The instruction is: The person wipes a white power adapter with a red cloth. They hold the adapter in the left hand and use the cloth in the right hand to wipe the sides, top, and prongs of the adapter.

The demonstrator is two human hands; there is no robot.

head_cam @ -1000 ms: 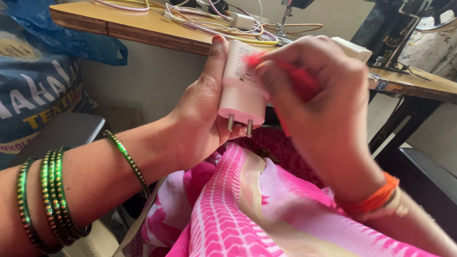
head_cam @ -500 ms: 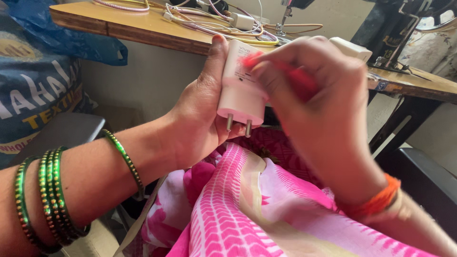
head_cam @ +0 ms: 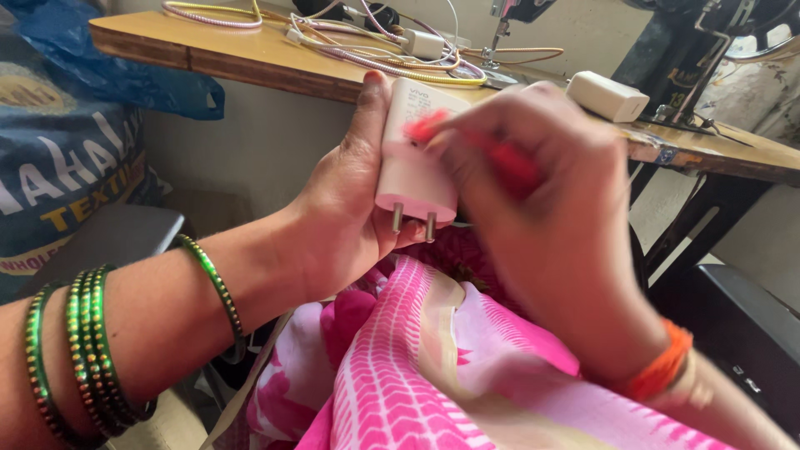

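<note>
White charger plug (head_cam: 414, 171), a small rounded block with two metal pins pointing downward, is held upright in the left hand (head_cam: 346, 208), whose thumb is laid along its left side and whose fingers are closed around its back. It is held in the air above the lap, just in front of the edge of a wooden table (head_cam: 242, 58). A slim red tool (head_cam: 492, 150), blurred, is pinched in the closed fingers of the right hand (head_cam: 554, 217) and is pressed against the upper face of the plug. Green bangles (head_cam: 79, 350) are worn on the left forearm and an orange thread band (head_cam: 662, 367) on the right wrist. Pink and white patterned cloth (head_cam: 417, 375) is spread over the lap below. On the table behind, a tangle of braided cables (head_cam: 367, 46) is seen, along with a second white charger (head_cam: 607, 94) lying on its side near the table's right end. A black sewing machine (head_cam: 708, 42) is partly seen at the upper right. A blue printed bag (head_cam: 67, 158) is seen at the left, against a pale wall (head_cam: 250, 142).
</note>
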